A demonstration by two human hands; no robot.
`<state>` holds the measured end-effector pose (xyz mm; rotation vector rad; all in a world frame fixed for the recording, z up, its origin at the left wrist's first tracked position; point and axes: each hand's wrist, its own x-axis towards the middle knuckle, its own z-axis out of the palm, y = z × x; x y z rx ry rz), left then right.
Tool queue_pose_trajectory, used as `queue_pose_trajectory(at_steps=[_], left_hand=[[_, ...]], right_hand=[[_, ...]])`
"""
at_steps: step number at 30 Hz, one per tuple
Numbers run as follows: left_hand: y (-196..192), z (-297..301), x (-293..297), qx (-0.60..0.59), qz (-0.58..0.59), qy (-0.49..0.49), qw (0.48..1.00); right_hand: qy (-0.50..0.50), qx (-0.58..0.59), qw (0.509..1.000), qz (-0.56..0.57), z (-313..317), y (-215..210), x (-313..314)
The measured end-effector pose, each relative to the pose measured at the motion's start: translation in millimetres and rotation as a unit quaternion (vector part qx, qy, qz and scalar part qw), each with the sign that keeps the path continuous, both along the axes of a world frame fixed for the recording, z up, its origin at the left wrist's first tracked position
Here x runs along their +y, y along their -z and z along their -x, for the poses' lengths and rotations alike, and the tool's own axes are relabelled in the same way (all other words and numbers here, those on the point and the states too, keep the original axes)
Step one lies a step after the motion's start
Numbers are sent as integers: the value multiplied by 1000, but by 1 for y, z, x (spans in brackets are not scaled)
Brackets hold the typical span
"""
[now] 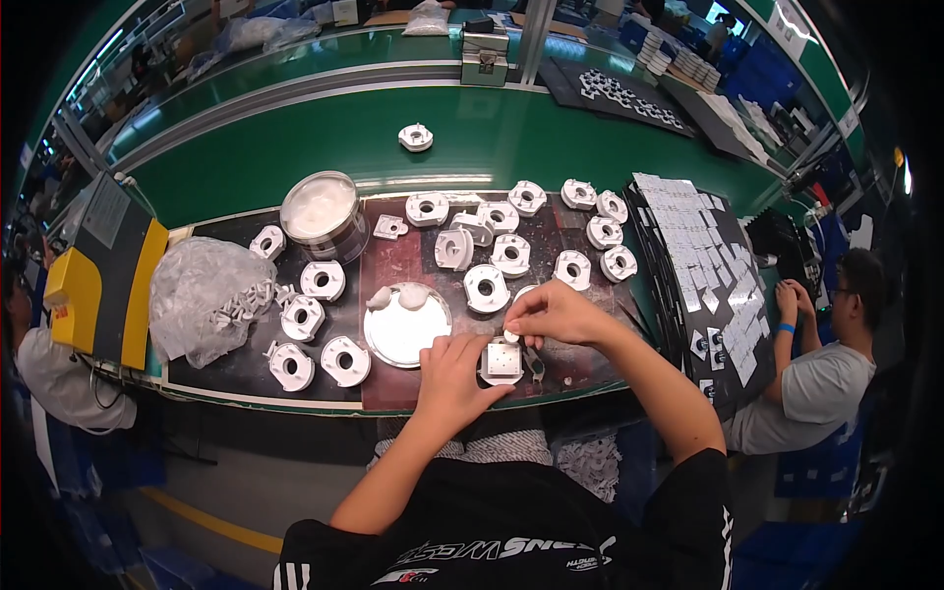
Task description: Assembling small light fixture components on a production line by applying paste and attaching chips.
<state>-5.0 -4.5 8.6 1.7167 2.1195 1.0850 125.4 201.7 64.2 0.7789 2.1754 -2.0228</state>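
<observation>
White square part [501, 362] sits at the near edge of the dark bench mat [393, 261], flat, its holed face up; roughly square, so no clear long axis. Left hand [450, 379] grips its left side, fingers curled around it. Right hand [554, 313] pinches 1 small white piece [511, 335] just above the part, fingertips closed tight on it. Dark tweezers [534, 364] lie touching the part's right side. Round metal dish [405, 324] just left; many white ring housings [487, 287] beyond.

Risk, as I judge it: the small piece could slip from the pinch and drop off the near edge, since the part sits so close to it.
</observation>
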Motion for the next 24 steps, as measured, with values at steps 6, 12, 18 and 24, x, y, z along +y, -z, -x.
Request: queue_pose_trajectory(at_steps=[6,12,18,24], left_hand=[[-1,1,0,11,-12,4,1000],[1,0,1,1,-5,-3,1000],[0,-1,0,0,-4,-1,1000],[-1,-3,2,-27,14,14,999]], right_hand=[[-1,12,1000,5,0,4,2],[-7,18,1000,7,1,5,1],[-39,-32,993,-110,9,-3,-9],[-49,-51,975,-210,4,-2,-13]])
